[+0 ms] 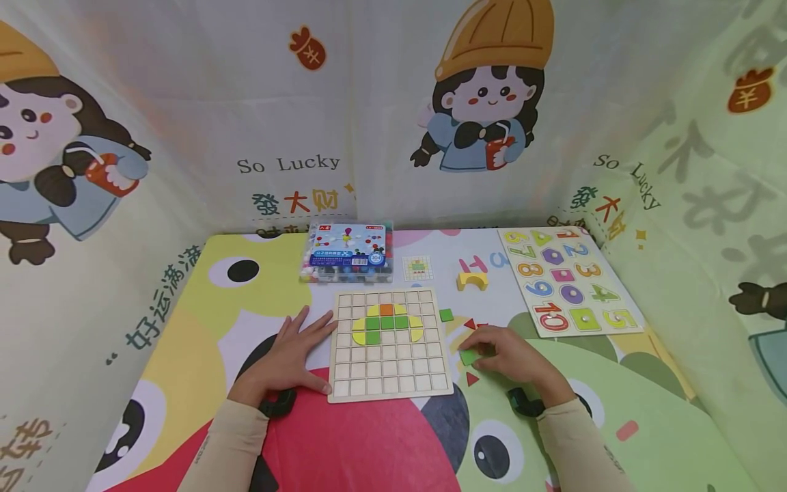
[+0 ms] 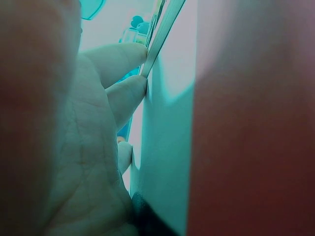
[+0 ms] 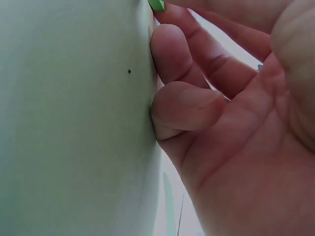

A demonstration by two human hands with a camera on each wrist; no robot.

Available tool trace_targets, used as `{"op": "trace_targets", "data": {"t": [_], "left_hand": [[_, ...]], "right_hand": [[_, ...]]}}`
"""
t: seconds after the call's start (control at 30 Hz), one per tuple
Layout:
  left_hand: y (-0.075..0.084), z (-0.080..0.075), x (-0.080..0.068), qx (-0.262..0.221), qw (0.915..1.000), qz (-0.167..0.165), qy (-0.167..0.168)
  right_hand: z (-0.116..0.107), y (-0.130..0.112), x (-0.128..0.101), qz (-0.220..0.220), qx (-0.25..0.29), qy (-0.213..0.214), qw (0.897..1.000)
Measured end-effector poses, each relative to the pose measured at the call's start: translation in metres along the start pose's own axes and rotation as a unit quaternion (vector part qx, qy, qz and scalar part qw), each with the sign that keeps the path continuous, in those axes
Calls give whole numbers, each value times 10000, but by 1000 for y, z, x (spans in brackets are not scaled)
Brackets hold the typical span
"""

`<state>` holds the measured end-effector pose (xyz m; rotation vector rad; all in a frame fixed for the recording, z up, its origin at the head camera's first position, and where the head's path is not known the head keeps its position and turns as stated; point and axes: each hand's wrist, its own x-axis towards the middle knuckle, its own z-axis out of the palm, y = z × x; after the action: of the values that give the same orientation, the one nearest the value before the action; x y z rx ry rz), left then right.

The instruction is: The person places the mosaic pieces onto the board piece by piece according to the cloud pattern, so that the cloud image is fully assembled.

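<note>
A wooden grid board [image 1: 389,372] lies in the middle of the mat, with a yellow, green and orange tile pattern [image 1: 387,322] in its upper rows. My left hand [image 1: 301,342] lies flat on the mat, and its fingers [image 2: 125,61] touch the board's left edge [image 2: 162,34]. To the right of the board, my right hand [image 1: 486,348] rests on the mat with its fingers [image 3: 179,54] curled, pinching a green square tile [image 1: 470,357] whose corner [image 3: 156,4] shows at the fingertips.
Loose pieces lie by the right hand: a green tile [image 1: 446,315] and red triangles [image 1: 470,323] [image 1: 472,378]. Behind the board stand a plastic bead box [image 1: 347,254], a small pattern card [image 1: 418,268] and a yellow arch block [image 1: 472,280]. A number puzzle [image 1: 568,281] lies far right.
</note>
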<state>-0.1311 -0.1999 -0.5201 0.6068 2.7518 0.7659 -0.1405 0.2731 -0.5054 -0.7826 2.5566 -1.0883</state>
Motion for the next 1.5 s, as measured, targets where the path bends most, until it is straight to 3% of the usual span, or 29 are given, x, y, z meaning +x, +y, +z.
{"op": "trace_targets", "data": {"t": [0.7,0.97,1.27,1.5], "left_hand": [[1,0,-1,-8,10000,47,31],[1,-1,0,28,10000,31,22],[2,-3,1,-10,10000,26,22],[0,-2,1,5,10000,11,-8]], "right_hand": [[3,4,-1,96,-138,112,9998],[4,-3,4,-120,-352,401,9985],[0,-26,23,-484,-635,407,9960],[-1,-60,59,-539,-1000,120,9935]]}}
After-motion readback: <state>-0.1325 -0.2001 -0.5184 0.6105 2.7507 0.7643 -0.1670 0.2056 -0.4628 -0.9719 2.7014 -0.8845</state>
